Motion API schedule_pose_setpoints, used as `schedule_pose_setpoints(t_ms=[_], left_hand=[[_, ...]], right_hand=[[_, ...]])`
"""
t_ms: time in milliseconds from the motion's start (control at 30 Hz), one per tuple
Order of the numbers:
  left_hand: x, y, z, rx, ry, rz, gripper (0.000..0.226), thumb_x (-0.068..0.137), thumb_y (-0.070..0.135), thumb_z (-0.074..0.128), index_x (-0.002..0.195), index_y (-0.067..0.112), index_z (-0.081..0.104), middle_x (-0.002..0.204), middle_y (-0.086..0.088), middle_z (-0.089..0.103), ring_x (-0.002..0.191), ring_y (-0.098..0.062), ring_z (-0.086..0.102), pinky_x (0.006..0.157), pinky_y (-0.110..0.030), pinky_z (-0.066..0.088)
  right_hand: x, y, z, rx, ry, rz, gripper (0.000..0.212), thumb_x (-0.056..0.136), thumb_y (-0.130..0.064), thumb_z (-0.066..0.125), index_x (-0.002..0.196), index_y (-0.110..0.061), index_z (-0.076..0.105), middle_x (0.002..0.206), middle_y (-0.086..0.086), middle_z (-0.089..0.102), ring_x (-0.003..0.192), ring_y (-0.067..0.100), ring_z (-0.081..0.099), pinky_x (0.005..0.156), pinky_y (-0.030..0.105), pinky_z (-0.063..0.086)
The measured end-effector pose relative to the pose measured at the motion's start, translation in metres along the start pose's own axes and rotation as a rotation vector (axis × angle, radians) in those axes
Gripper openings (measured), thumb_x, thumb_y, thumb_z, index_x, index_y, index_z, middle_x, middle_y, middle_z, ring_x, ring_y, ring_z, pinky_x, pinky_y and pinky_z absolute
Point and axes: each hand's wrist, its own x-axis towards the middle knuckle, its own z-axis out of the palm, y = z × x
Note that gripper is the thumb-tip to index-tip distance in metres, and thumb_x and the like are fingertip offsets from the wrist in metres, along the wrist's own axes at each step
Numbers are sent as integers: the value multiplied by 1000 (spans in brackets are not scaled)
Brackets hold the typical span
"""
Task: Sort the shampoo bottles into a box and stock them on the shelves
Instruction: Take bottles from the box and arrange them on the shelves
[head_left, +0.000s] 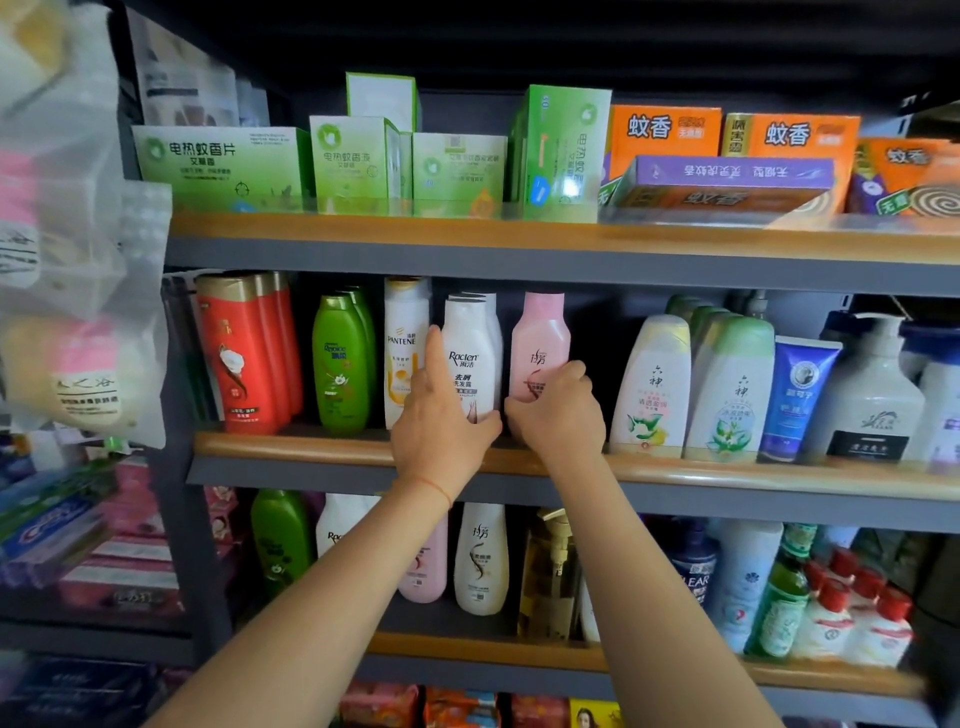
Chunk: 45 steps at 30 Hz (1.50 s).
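Left hand (441, 415): rested against the white bottle (470, 353), index finger straight up along its left side, thumb across its foot; fingers mostly straight.
Right hand (556, 410): gripped the lower part of the pink bottle (537, 338), fingers curled round its front.
White bottle: stood upright at the front of a row on the middle shelf (311, 449), labelled Raclen, just right of the Pantene bottle (402, 353).
Pink bottle: upright on the same shelf, just right of the white one, a dark gap to its right.
Left of the hands: red bottles (244, 358) and green bottles (340, 364) in rows.
Right of the gap: pale green-capped bottles (727, 389), a blue tube (797, 395), a pump bottle (872, 395).
Top shelf (467, 234): green boxes (358, 161) and orange boxes (789, 135).
Lower shelf (493, 652): more bottles, among them a white one and a pink one behind the left forearm.
Far left: hanging plastic packets (78, 291), blurred.
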Motion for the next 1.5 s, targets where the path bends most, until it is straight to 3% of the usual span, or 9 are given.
schedule_pose_setpoints(t_ms=[400, 633, 767, 933, 1033, 1167, 1267, 1400, 1500], left_hand=[[4, -6, -1, -13, -46, 26, 114, 78, 41, 79, 157, 32, -2, 144, -5, 46, 118, -29, 57, 75, -38, 47], [-24, -28, -29, -256, 133, 193, 69, 87, 37, 65, 148, 21, 36, 134, -3, 52, 117, -19, 56, 90, -34, 52], [-75, -124, -60, -269, 211, 131, 33, 91, 29, 54, 122, 19, 59, 107, 7, 56, 87, -7, 60, 71, -30, 53], [-208, -313, -94, 43, 41, -436, 14, 96, 16, 61, 108, 22, 62, 114, 5, 47, 82, -10, 60, 74, -35, 53], [-309, -398, -128, 163, -11, -897, 22, 93, 18, 66, 113, 25, 61, 125, 1, 46, 104, -21, 58, 89, -37, 52], [-416, -471, -166, 371, 235, -1262, 69, 86, 25, 73, 145, 12, 40, 146, -14, 41, 136, -31, 37, 114, -46, 35], [-468, -513, -176, 88, 379, -1396, 80, 79, 31, 74, 147, 23, 35, 143, -4, 48, 132, -22, 47, 112, -49, 40], [-496, -545, -178, -287, 463, -1583, 47, 93, 19, 64, 134, 32, 46, 127, 4, 60, 115, -17, 61, 101, -49, 51], [-502, -553, -175, -435, 484, -1592, 39, 97, 11, 58, 127, 35, 49, 121, 5, 63, 110, -15, 63, 92, -33, 56]], right_hand=[[14, 2, -7, -6, -115, 67, 74, 78, -33, 75, 130, -1, 34, 128, 16, 49, 115, 37, 56, 79, 40, 46], [-63, -17, -19, 241, 299, -301, 34, 89, -24, 68, 113, -9, 49, 106, 3, 54, 84, 15, 56, 61, 25, 45], [-126, -39, 34, 714, -158, -386, 23, 95, -20, 63, 76, -13, 52, 62, -7, 50, 57, 5, 47, 55, 19, 39], [-221, -51, 193, 665, -838, -235, 39, 97, -34, 61, 67, -13, 49, 58, 8, 48, 54, 17, 47, 58, 34, 40], [-313, -40, 294, 429, -1220, -120, 37, 98, -37, 60, 76, -8, 54, 62, 6, 53, 54, 15, 53, 57, 31, 42], [-448, -17, 402, 98, -1629, -10, 24, 100, -34, 55, 81, -18, 57, 77, 2, 62, 65, 14, 60, 61, 27, 49], [-532, 0, 463, -83, -1778, 18, 21, 99, -26, 56, 79, -19, 52, 76, 2, 58, 65, 17, 58, 59, 30, 47], [-612, 17, 520, -233, -1857, 1, 14, 97, -13, 58, 83, -15, 59, 75, 5, 58, 82, 26, 57, 68, 33, 48], [-654, 28, 550, -283, -1895, -28, 30, 98, -11, 57, 123, 5, 60, 118, 25, 63, 108, 33, 58, 85, 34, 44]])
